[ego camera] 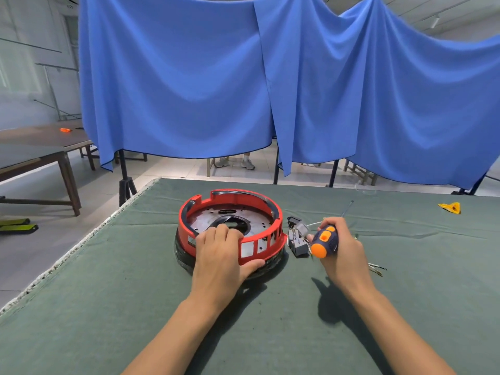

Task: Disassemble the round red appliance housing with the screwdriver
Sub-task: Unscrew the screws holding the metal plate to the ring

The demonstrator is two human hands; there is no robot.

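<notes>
The round red appliance housing [232,204] sits open side up on the green cloth, with a metal plate and a dark oval opening inside. My left hand [221,255] grips its near rim, fingers curled over the edge into the inside and thumb against the outer wall. My right hand [343,247] holds the screwdriver [324,240] by its orange and dark blue handle. The thin shaft points away and up to the right, clear of the housing.
Small grey and black electrical parts [297,236] with wires lie just right of the housing. A yellow piece [450,207] lies at the far right. The cloth-covered table [135,293] ends at the left. Blue curtains hang behind it.
</notes>
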